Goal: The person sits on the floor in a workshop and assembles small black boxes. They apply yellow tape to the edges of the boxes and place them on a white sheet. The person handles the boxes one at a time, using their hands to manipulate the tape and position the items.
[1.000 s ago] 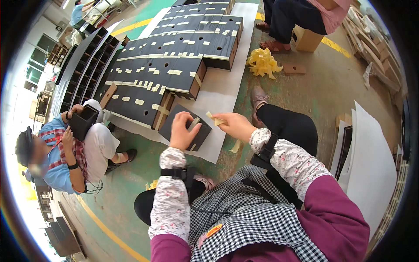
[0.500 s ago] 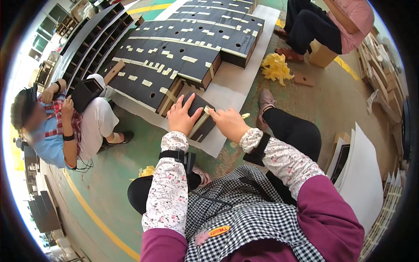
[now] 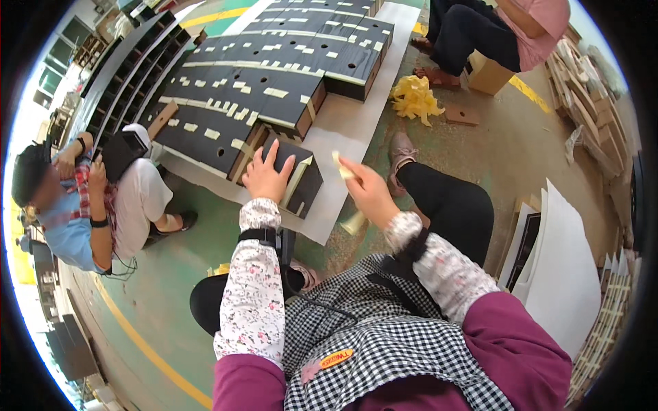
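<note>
My left hand (image 3: 266,177) lies with fingers spread on top of a small black box (image 3: 312,185) at the near end of the white sheet (image 3: 340,130). A strip of pale masking tape (image 3: 297,179) runs along that box near its edge. To the right, my right hand (image 3: 372,193) is apart from the box and pinches a piece of pale tape (image 3: 343,168) between thumb and fingers. Below that hand another pale tape piece (image 3: 354,223) shows; whether it is attached to the hand I cannot tell.
Rows of black boxes (image 3: 226,92) with holes and tape bits cover the sheet ahead. A heap of crumpled yellow tape (image 3: 416,98) and a brown board (image 3: 462,114) lie right. One person (image 3: 82,205) sits left holding a black box (image 3: 122,154); another (image 3: 480,34) sits far right.
My right hand has moved off the small box toward the right, with tape between its fingers. My left hand stays on the box. The view has shifted slightly.
</note>
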`<state>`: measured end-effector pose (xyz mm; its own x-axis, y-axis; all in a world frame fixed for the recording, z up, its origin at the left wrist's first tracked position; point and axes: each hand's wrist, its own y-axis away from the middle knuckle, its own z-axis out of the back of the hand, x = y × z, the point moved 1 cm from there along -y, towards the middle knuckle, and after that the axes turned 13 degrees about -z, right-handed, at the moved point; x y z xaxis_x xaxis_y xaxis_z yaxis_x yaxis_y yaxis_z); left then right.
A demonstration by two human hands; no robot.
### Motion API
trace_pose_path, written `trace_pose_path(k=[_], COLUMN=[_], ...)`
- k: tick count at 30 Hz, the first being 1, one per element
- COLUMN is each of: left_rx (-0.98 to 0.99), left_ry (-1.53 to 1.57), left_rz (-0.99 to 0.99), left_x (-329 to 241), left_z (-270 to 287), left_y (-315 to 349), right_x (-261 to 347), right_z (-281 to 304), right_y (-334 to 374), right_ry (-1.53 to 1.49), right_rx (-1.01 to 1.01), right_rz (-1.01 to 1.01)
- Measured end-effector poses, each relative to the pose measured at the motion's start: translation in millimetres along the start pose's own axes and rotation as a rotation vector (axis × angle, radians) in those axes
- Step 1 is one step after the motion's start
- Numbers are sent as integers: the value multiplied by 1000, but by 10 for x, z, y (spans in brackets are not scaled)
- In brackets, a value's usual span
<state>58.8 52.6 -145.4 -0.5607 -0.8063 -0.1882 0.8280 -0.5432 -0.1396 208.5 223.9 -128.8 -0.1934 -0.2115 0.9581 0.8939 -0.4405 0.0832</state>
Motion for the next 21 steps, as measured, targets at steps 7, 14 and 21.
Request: trace_pose_path(k=[7, 14, 21], left_rx=[-41, -88, -133], left_ry=[-2, -33, -25], left_rz=[81, 127, 141], left_x=[-69, -124, -134], left_z=[-55, -58, -68], left_y=[55, 50, 59], right_x=[-294, -420, -381], right_z=[-744, -841, -671], right_y=[-351, 7, -413], right_ry=[371, 139, -463], right_rx=[-161, 65, -88], right_rz=[184, 129, -398])
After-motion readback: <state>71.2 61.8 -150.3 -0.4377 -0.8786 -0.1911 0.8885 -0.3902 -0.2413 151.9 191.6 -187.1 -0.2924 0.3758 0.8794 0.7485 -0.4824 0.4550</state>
